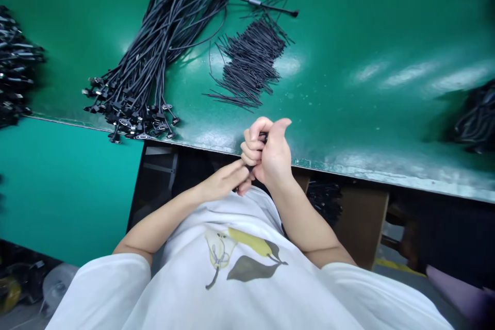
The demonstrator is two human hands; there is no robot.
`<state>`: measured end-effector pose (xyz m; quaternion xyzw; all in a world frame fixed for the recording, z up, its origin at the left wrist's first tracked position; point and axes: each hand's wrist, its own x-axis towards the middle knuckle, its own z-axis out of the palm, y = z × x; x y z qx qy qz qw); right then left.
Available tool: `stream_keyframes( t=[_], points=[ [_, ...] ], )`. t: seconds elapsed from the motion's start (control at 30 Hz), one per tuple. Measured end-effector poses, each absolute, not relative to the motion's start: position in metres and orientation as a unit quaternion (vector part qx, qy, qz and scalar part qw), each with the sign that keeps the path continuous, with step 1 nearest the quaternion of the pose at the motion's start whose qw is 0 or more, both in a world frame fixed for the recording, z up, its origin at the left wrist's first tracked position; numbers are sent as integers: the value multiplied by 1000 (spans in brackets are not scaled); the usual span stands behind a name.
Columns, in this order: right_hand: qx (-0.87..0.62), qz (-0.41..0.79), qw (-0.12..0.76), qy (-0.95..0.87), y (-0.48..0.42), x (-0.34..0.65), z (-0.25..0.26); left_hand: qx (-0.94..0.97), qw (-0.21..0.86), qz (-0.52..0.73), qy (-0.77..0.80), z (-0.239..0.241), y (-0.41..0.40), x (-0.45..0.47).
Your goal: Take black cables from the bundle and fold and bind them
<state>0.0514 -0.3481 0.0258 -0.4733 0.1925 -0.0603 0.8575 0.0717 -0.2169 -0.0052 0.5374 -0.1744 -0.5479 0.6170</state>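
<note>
My right hand (pixel 273 154) is curled into a fist just over the table's front edge, its thumb pointing up. A small black piece (pixel 263 137) shows between its fingers; most of it is hidden, and I cannot tell its kind. Just below, my left hand (pixel 229 180) is closed, fingertips pressed together against the underside of the right fist. Whatever it pinches is covered by the fingers. Beyond the hands lies a pile of short thin black tubes or wire pieces (pixel 253 62). Left of that, a large bundle of black cables (pixel 154 46) has its connector ends toward me.
The green tabletop (pixel 348 98) spans the view, with a lower green surface (pixel 65 180) at left. More black cables sit at the far left (pixel 17 69) and far right (pixel 477 118). Under the table are a brown panel (pixel 359 221) and dark cables (pixel 325 198).
</note>
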Motion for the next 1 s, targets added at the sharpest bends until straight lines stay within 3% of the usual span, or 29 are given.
stream_keyframes(
  t=[0.13,0.23,0.4,0.5,0.6,0.7,0.8,0.9,1.0],
  points=[
    [-481,-77,851,198,-353,55,28,498,639,-569,-141,-3,-219,82],
    [-485,-68,851,189,-358,56,28,523,599,-577,-183,2,-224,91],
    [-474,-79,855,198,-358,53,14,671,494,-490,-256,3,-231,90],
    [-531,-41,832,157,-376,49,4,665,498,-507,-231,-5,-231,89],
    [-679,-40,726,101,-423,61,-3,607,577,-525,-154,-10,-229,94],
    [-843,-160,485,171,-478,95,-15,564,656,-499,-50,-7,-229,103],
    [-929,-118,307,170,-513,130,-29,549,690,-471,-1,-2,-233,108],
    [-954,-74,254,143,-524,140,-34,529,709,-465,8,2,-234,110],
    [-950,-108,234,176,-519,120,-25,524,716,-462,13,3,-231,112]
  ],
)
